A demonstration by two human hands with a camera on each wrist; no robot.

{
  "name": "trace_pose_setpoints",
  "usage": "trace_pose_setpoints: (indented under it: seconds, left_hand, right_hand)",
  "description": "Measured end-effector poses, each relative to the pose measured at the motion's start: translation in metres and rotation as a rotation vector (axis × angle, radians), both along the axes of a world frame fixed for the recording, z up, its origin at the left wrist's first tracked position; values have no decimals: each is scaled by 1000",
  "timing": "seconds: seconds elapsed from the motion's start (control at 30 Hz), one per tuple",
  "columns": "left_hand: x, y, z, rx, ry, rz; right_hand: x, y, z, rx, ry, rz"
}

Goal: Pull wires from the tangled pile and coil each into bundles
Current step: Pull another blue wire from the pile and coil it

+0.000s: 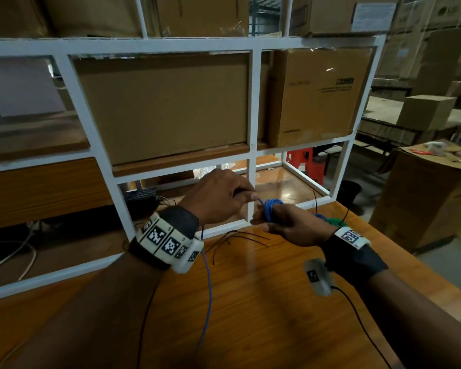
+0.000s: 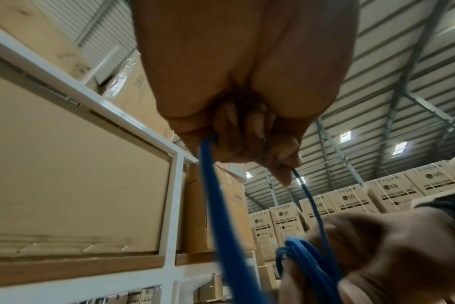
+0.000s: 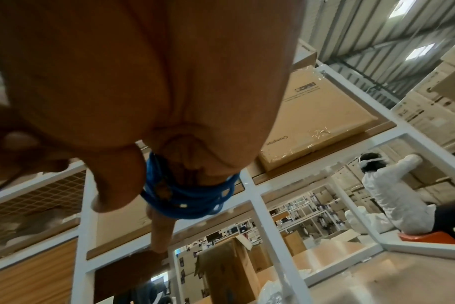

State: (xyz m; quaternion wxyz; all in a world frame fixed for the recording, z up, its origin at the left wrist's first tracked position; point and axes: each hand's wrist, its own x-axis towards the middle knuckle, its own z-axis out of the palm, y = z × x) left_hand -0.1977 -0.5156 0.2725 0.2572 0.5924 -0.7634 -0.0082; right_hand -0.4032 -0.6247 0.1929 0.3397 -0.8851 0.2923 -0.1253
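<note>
A blue wire coil (image 1: 271,209) is wound round the fingers of my right hand (image 1: 262,222), which grips it just above the wooden table (image 1: 250,315). My left hand (image 1: 246,194) is close to its left and pinches the loose blue wire (image 1: 207,288). That wire's tail hangs down past my left wrist to the table. In the left wrist view my curled fingers (image 2: 247,139) clamp the blue wire (image 2: 216,205), which runs to the coil (image 2: 307,263). The right wrist view shows the coil (image 3: 190,201) wrapped round my fingers. A green wire tangle (image 1: 336,221) lies behind my right hand.
Thin black wires (image 1: 237,238) lie on the table in front of my hands. A white shelf frame (image 1: 253,129) with cardboard boxes (image 1: 165,107) stands right behind them. More boxes (image 1: 431,198) are stacked at the right. A person in white (image 3: 392,195) sits beyond the shelf.
</note>
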Motion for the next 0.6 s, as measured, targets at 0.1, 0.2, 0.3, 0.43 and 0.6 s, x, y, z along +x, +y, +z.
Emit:
trace_pose_setpoints:
  seconds: [0.1,0.2,0.3,0.43,0.6]
  left_hand:
    - [6,-10,13,3,35,-24]
    - [17,-21,17,60,179,-27]
    - [30,-32,8,96,384,-67]
    - [26,-33,-11,107,622,-114]
    - [6,-32,-41,222,959,-56]
  right_hand:
    - [6,16,-4,74,-90,98]
    - [9,32,-1,248,-253,189]
    - [8,43,3,462,-460,272]
    - [15,54,10,690,-703,411]
    - [28,59,27,881,-1059,359]
